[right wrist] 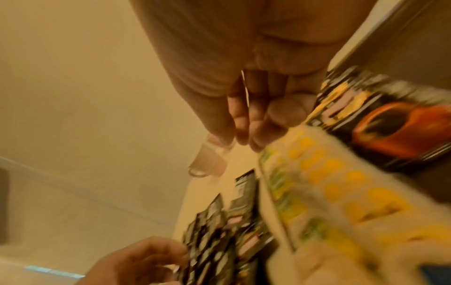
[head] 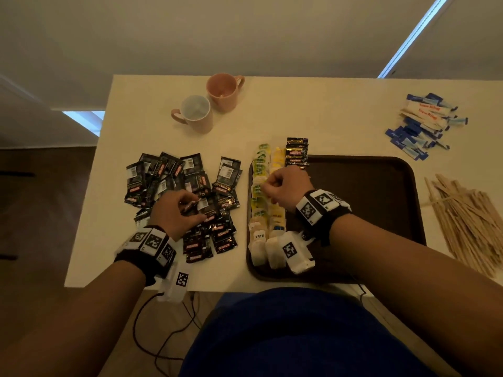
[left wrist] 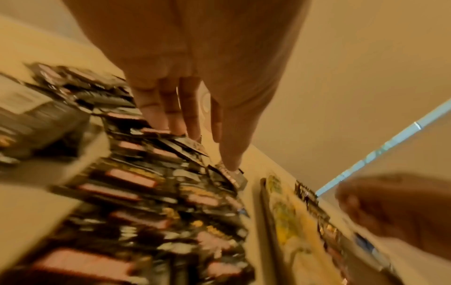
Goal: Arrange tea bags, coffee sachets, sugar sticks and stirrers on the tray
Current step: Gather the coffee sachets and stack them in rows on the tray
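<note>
A: Where's your left hand (head: 177, 213)?
B: It's on the loose pile of coffee sachets (head: 179, 194) left of the tray (head: 381, 202), fingers curled; whether it pinches one, I cannot tell.
A: And your right hand (head: 285, 186)?
B: Curled loosely above the 2 rows of tea bags (head: 261, 202) along the tray's left edge, grasping nothing visible. A short row of coffee sachets stands beside them.
A: The rest?
B: Sugar sticks (head: 424, 123) and stirrers (head: 468, 221) lie on the table (head: 313, 110), right of the tray. 2 mugs (head: 209, 102) stand behind.
</note>
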